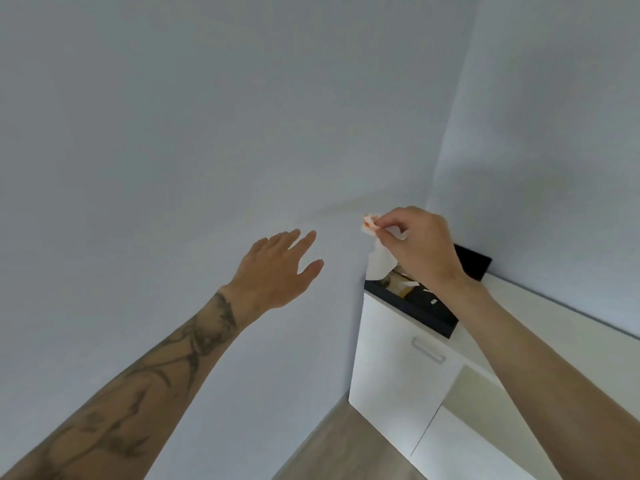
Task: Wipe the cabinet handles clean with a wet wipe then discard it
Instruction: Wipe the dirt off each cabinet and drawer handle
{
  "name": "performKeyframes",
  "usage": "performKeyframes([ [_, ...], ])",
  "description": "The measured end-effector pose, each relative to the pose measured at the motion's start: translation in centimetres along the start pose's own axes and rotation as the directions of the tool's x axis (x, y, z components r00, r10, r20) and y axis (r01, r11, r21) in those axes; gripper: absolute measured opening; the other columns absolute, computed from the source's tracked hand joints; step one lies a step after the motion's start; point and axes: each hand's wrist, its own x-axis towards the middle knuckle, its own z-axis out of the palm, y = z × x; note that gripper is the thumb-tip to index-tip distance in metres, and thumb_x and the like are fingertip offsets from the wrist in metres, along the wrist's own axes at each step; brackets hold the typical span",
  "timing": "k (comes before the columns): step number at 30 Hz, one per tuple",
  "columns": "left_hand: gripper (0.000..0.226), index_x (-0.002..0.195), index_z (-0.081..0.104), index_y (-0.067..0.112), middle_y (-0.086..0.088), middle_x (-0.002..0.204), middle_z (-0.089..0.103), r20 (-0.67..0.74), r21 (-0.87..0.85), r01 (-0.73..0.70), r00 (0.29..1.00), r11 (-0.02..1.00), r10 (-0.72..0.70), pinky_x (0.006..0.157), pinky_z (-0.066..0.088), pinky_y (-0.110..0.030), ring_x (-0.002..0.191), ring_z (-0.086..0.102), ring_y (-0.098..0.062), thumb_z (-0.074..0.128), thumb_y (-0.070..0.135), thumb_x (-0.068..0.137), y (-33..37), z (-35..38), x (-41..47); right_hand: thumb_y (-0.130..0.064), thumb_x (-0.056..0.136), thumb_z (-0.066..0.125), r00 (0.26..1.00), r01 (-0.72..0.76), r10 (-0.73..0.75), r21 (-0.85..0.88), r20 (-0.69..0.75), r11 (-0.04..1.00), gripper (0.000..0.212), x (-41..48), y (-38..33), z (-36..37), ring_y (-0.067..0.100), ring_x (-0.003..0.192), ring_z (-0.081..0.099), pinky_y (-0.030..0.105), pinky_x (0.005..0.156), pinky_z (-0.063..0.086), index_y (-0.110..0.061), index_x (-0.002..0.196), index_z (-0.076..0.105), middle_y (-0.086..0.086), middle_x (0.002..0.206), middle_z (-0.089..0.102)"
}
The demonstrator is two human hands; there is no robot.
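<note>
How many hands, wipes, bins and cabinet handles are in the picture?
Hands: 2, the left hand open and the right hand pinching the wipe
Wipes: 1, the white wipe
Bins: 1, the black bin on the cabinet
Handles: 1, the handle on the cabinet front
Total: 5

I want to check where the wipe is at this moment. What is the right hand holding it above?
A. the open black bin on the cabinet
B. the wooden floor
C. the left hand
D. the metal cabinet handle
A: the right hand pinches the white wipe, which hangs just over the open black bin on the cabinet top.
</note>
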Motion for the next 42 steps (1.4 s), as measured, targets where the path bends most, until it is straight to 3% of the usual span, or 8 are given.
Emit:
performKeyframes([
  [5, 0.068, 0.169, 0.012, 0.035, 0.004, 0.176, 0.018, -0.042, 0.027, 0.18, 0.983, 0.983, -0.179, 0.132, 0.015, -0.042, 0.162, 0.017, -0.018, 0.026, 0.064, 0.109, 0.5, -5.6, -11.2, -0.012, 0.092, 0.076, 0.988, 0.131, -0.139, 0.11, 0.069, 0.985, 0.01, -3.9, -6.5, -1.4, 0.018, 0.096, 0.071, 0.043, 0.091, 0.056, -0.017, 0.099, 0.081, -0.001, 0.104, 0.079],
  [9, 0.069, 0.169, 0.011, 0.034, 0.003, 0.176, 0.017, -0.073, 0.06, 0.33, 0.943, 0.942, -0.325, 0.132, 0.015, -0.042, 0.162, 0.017, -0.018, 0.026, 0.064, 0.109, -0.1, -9.5, -21.2, -0.021, 0.093, 0.077, 0.958, 0.215, -0.247, 0.21, 0.144, 0.954, 0.006, -7.4, -12.6, -1.2, 0.018, 0.096, 0.073, 0.04, 0.089, 0.056, -0.018, 0.096, 0.081, -0.001, 0.103, 0.08],
  [17, 0.069, 0.169, 0.018, 0.032, 0.003, 0.175, 0.019, -0.188, 0.112, 0.636, 0.768, 0.763, -0.612, 0.132, 0.015, -0.041, 0.161, 0.019, -0.019, 0.026, 0.065, 0.108, -3.7, -17.4, -45.2, -0.031, 0.092, 0.08, 0.815, 0.377, -0.525, 0.461, 0.248, 0.803, 0.012, -17.9, -30.2, 2.6, 0.006, 0.084, 0.07, 0.012, 0.07, 0.046, -0.02, 0.092, 0.081, -0.007, 0.092, 0.077],
  [21, 0.064, 0.163, 0.035, 0.03, 0.004, 0.174, 0.024, -0.205, 0.122, 0.771, 0.636, 0.625, -0.744, 0.13, 0.017, -0.041, 0.16, 0.023, -0.018, 0.032, 0.063, 0.108, -5.3, -20.2, -59.6, -0.039, 0.093, 0.079, 0.706, 0.391, -0.647, 0.604, 0.287, 0.695, 0.018, -27.0, -40.9, 5.4, -0.017, 0.081, 0.064, 0.002, 0.069, 0.043, -0.023, 0.086, 0.08, -0.026, 0.085, 0.071],
  [25, 0.067, 0.166, 0.027, 0.03, 0.003, 0.174, 0.023, -0.197, 0.123, 0.87, 0.493, 0.478, -0.847, 0.13, 0.017, -0.041, 0.161, 0.021, -0.019, 0.033, 0.063, 0.109, -5.7, -22.0, -75.9, -0.043, 0.093, 0.078, 0.584, 0.389, -0.748, 0.7, 0.315, 0.599, 0.022, -39.2, -51.8, 8.2, -0.016, 0.079, 0.064, 0.002, 0.067, 0.041, -0.021, 0.089, 0.081, -0.021, 0.082, 0.072],
  [29, 0.068, 0.168, 0.023, 0.029, 0.003, 0.175, 0.021, -0.196, 0.154, 0.934, 0.347, 0.321, -0.917, 0.131, 0.019, -0.044, 0.161, 0.021, -0.02, 0.03, 0.064, 0.109, -4.7, -23.8, -91.9, -0.037, 0.093, 0.08, 0.47, 0.366, -0.831, 0.79, 0.299, 0.491, 0.018, -52.1, -61.4, 9.5, -0.025, 0.078, 0.06, -0.002, 0.07, 0.041, -0.019, 0.091, 0.082, -0.032, 0.08, 0.066],
  [38, 0.068, 0.167, 0.025, 0.027, 0.003, 0.174, 0.021, -0.263, 0.067, 0.997, -0.02, -0.039, -0.964, 0.13, 0.016, -0.041, 0.161, 0.019, -0.017, 0.031, 0.062, 0.109, -1.9, -27.0, -123.6, -0.038, 0.093, 0.081, 0.189, 0.296, -0.962, 0.922, 0.198, 0.248, 0.017, -79.0, -82.6, 10.0, -0.023, 0.077, 0.061, -0.002, 0.07, 0.041, -0.02, 0.093, 0.084, -0.014, 0.09, 0.08],
  [42, 0.067, 0.162, 0.034, 0.029, 0.006, 0.171, 0.028, -0.291, 0.022, 0.979, -0.189, -0.205, -0.938, 0.129, 0.018, -0.04, 0.159, 0.024, -0.016, 0.03, 0.065, 0.105, -1.0, -27.3, -137.2, -0.039, 0.092, 0.081, 0.067, 0.215, -0.985, 0.962, 0.156, 0.167, 0.018, -91.6, -91.8, 10.4, -0.006, 0.083, 0.07, 0.002, 0.076, 0.046, -0.021, 0.094, 0.083, -0.014, 0.097, 0.081],
])
